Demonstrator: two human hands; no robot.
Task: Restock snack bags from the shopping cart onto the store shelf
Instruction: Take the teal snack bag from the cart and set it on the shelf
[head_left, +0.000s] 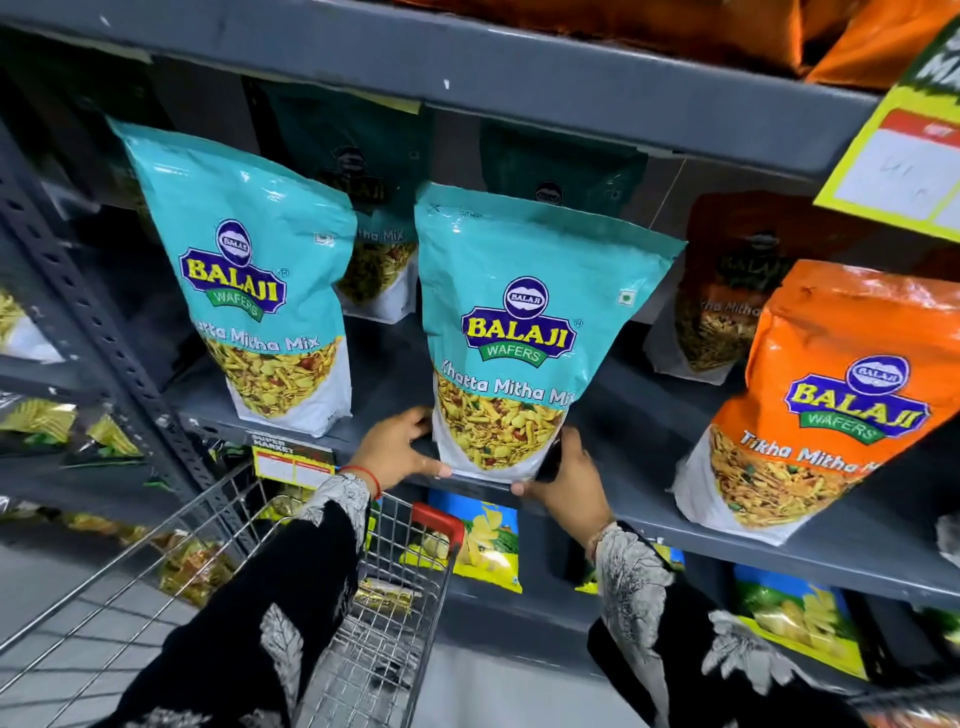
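Wire shopping cart with red handle (363, 561) sat below the sleeves. Both hands gripped the upright teal plastic Khatta Mitha Mix bag (519, 332) at the grey metal shelf's (649, 415) front edge: left hand (400, 457) and right hand (566, 483), fingers clamped on its bottom corners.

Retail shop, snack aisle. Grey slotted-steel shelving (519, 78) in tiers, stocked with rows of identical branded snack bags: teal "Khatta Mitha Mix" pouches (260, 280), orange "Tikha Mitha" pouches (831, 405), yellow-and-blue chip packets (478, 540) on the tier below. Printed price tag (293, 462) on the shelf edge; yellow promotional sign (904, 156) upper right. Wire shopping cart (384, 613) parked against the shelving.
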